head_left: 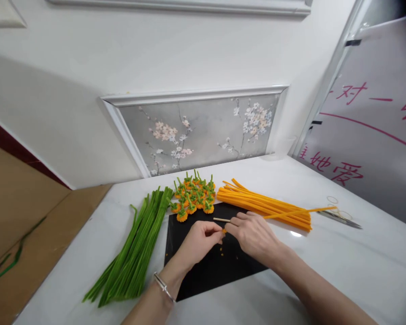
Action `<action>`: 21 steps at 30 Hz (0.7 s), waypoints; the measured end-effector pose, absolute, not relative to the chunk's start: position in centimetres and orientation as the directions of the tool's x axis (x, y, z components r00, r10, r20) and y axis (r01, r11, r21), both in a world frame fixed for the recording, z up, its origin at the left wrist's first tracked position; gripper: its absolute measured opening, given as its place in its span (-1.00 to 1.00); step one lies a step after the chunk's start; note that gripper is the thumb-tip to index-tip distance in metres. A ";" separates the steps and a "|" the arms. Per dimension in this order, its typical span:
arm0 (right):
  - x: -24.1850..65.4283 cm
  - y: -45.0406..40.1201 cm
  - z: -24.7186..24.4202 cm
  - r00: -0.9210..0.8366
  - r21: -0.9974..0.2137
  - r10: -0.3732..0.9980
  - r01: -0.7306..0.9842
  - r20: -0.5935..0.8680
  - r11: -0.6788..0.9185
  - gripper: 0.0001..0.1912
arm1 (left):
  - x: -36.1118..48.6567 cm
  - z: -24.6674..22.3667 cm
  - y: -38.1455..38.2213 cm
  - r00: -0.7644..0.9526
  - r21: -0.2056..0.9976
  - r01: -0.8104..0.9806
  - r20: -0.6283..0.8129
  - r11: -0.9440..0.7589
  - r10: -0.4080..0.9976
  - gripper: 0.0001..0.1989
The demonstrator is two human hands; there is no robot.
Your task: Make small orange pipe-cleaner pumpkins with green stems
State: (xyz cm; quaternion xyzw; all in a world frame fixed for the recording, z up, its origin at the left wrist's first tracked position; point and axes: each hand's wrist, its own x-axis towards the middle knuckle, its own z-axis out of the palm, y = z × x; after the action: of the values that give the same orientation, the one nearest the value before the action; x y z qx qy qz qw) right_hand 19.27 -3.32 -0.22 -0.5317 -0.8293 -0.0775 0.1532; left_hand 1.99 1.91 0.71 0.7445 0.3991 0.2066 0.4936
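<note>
Over the black mat (203, 282), my left hand (201, 241) is closed, its thumb and finger pinching a small orange pipe cleaner piece (224, 230). My right hand (255, 234) meets it from the other side, its fingertips at the same piece, most of which the fingers hide. A thin pale stick (221, 220) pokes out leftward from the curled fingers of my right hand. Just beyond the mat stand several little orange pumpkins (182, 216) with green tops and stems. Tiny orange bits (222, 253) lie on the mat below my hands.
A bundle of green pipe cleaners (135, 257) lies at the left, and a bundle of orange ones (264, 203) at the right. Farther right are scissors (341, 220) on the white table (368, 262). A wall with a framed floral panel (206, 131) bounds the back.
</note>
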 end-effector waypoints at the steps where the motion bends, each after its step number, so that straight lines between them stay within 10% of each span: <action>1: 19.2 -3.5 -0.1 -0.365 -0.040 0.878 0.918 0.310 0.395 -0.85 | 2.0 0.6 1.8 0.600 0.841 0.424 0.017 -0.336 0.800 -0.81; 10: 19.7 -3.5 -0.7 -0.204 -0.275 0.962 0.928 0.184 0.249 -0.74 | 1.8 -0.8 1.2 0.733 0.242 0.476 0.422 -0.845 0.534 -0.73; 21: 19.5 -3.3 -0.2 -0.173 -0.208 0.946 0.950 0.276 0.234 -0.82 | 1.6 -1.0 2.3 0.570 0.621 0.479 0.318 -0.621 0.758 -0.69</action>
State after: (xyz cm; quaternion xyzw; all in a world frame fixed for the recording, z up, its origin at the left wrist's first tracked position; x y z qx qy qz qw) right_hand 19.52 -3.29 -0.25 -0.6188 -0.7657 -0.0058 0.1754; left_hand 1.57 2.31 -1.04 0.8525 0.3626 0.2892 0.2410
